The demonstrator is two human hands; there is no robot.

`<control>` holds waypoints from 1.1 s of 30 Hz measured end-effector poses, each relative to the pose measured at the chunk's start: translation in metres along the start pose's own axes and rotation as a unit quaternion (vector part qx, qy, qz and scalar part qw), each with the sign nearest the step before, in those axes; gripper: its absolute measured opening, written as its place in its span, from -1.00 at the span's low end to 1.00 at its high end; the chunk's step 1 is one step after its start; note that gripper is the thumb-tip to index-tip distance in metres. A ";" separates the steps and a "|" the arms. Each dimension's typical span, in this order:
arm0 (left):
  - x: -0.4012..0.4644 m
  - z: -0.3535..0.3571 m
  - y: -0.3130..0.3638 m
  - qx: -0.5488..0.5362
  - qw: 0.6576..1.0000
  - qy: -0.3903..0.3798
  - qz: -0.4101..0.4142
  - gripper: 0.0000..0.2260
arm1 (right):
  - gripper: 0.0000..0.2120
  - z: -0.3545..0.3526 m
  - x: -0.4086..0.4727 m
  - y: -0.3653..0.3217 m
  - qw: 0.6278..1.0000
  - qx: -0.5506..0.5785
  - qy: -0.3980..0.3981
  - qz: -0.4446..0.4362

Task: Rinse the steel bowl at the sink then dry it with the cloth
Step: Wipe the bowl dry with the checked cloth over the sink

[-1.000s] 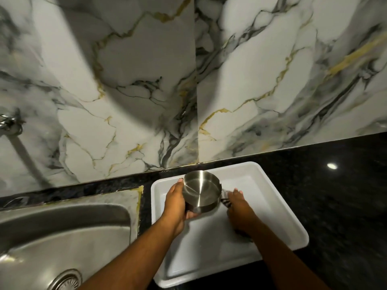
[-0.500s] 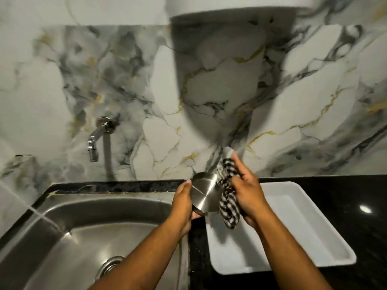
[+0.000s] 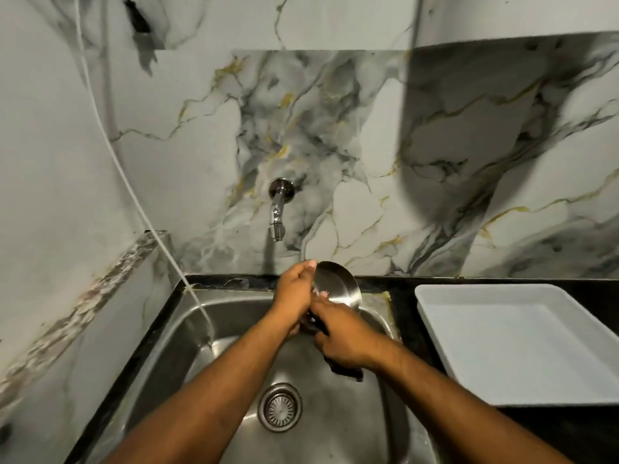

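Steel bowl (image 3: 338, 285): tilted, over sink (image 3: 187, 329), gripped by left hand (image 3: 294, 293). Cloth (image 3: 346, 370): clutched in right hand (image 3: 341, 333). White tray (image 3: 502, 343): empty. Both items moved leftward from above tray.

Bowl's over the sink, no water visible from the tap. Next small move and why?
Probably free the right hand of the cloth and turn on the tap: the left hand holds the bowl below a seemingly dry spout.

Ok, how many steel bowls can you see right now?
1. The steel bowl is held over the sink by both hands, left hand and right hand.
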State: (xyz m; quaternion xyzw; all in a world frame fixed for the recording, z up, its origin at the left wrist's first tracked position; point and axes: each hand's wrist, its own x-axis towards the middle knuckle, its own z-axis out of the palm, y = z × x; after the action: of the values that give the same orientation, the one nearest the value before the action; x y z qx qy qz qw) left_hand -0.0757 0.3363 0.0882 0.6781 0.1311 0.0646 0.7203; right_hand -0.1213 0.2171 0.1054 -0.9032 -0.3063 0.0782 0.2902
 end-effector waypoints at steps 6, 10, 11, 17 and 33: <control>0.005 -0.057 0.005 0.151 0.985 -0.027 0.078 -0.76 | -0.58 0.024 0.009 -0.036 0.992 -0.118 -0.039 -0.028; 0.012 -0.075 -0.002 0.235 0.963 -0.063 0.118 -0.82 | -0.52 0.024 0.013 -0.049 0.978 -0.169 -0.123 -0.007; 0.013 -0.077 -0.006 0.249 0.959 -0.072 0.117 -0.82 | -0.54 0.022 0.014 -0.050 0.971 -0.189 -0.147 -0.006; 0.010 -0.079 -0.036 0.296 0.946 -0.115 0.061 -0.67 | -0.58 0.032 0.010 -0.031 0.875 -0.407 -0.263 0.006; 0.032 -0.067 -0.022 0.219 0.965 -0.143 0.002 -0.80 | -0.47 0.052 0.015 -0.006 0.810 -0.566 -0.148 0.027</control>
State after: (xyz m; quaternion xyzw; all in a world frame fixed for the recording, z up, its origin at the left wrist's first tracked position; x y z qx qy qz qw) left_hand -0.0654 0.4082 0.0595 0.8219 0.0363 -0.0618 0.5651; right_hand -0.1285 0.2543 0.0670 -0.8931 -0.3106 0.0312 -0.3238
